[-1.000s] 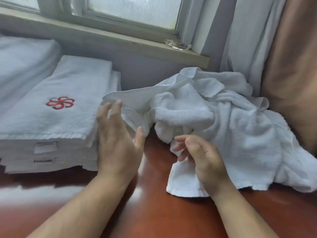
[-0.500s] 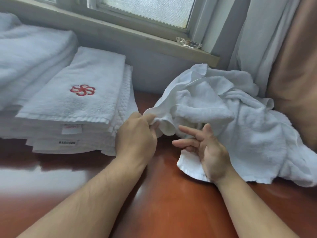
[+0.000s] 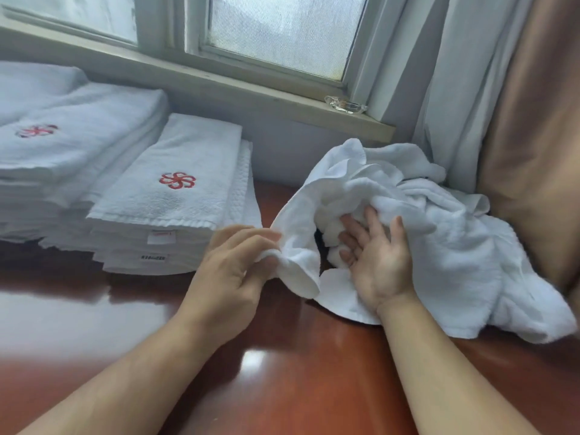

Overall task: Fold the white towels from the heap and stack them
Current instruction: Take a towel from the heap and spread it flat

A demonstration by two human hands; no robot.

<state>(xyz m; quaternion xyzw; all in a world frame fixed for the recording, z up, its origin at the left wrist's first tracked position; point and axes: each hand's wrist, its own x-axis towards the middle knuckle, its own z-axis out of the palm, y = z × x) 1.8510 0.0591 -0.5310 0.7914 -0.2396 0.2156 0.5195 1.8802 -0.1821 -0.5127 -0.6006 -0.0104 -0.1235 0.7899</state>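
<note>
Left hand [image 3: 232, 265] pinches heap [image 3: 455, 246] edge; stack [image 3: 201, 152] labels unreadable, red emblem

Change of grip, both hands.
Closed left hand [image 3: 230, 271] from open onto towel edge [image 3: 298, 273]; turned right hand [image 3: 379, 263] palm up, fingers now tucked into heap [image 3: 464, 246].

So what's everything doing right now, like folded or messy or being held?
Heap: crumpled, lying on the table.
Loose towel: unfolded, drooping at the heap's left side.
Left hand: pinching the loose towel's edge.
Right hand: open, fingers reaching into the heap.
Near stack: folded, red flower on top.
Far stack: folded, red flower on top.
Window: shut.
</note>
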